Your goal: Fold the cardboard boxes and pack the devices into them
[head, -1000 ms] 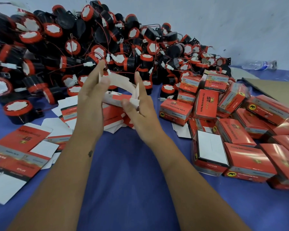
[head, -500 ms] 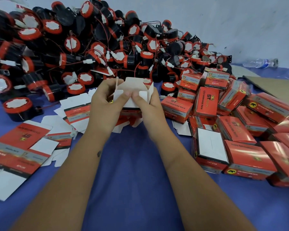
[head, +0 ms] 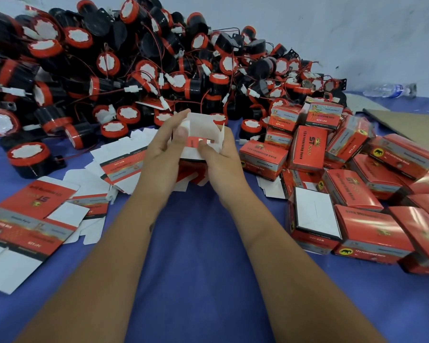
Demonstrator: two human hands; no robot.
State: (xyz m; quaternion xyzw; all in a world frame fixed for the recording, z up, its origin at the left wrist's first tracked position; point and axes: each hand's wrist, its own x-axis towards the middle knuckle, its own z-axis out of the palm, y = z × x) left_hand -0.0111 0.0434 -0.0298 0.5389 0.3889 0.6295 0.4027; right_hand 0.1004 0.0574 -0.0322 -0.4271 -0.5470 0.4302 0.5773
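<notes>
Blue cloth (head: 196, 243) under our arms; our left hand (head: 162, 154) and right hand (head: 222, 162) pinch a half-formed box (head: 203, 131), thumbs on its flaps, devices (head: 159, 60) heaped beyond the grip; we judge uneven thumb pressure could crease a flap.

pale wall (head: 332, 26) behind blue-covered table (head: 196, 268)

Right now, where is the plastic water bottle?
In the head view, the water bottle lies on its side far right at the wall, behind the packed boxes.
</notes>
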